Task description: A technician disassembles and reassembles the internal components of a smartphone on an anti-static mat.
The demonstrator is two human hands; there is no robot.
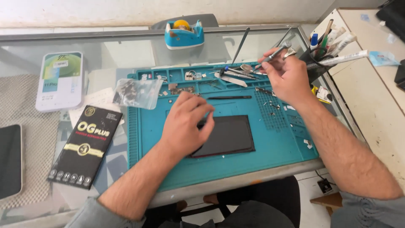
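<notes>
At nine o'clock on the glass desk [126, 46] lie a white box [60, 80], a black box [86, 145] and a clear bag of small parts [136, 93]. The left hand [183, 122] rests on the left end of the dark phone [228, 136], which lies flat at the middle of the teal mat [278, 147]; its fingers are curled down against the phone's upper left corner, pressing rather than pinching. To do this well, I judge that hand should keep the phone from sliding. At two o'clock from the phone, well apart from it, the right hand [287, 76] is raised over the mat's tool row, fingers pinched on a slim metal tool [275, 54], probably a screwdriver. A black cup of pens [318, 63] stands just right of that hand.
</notes>
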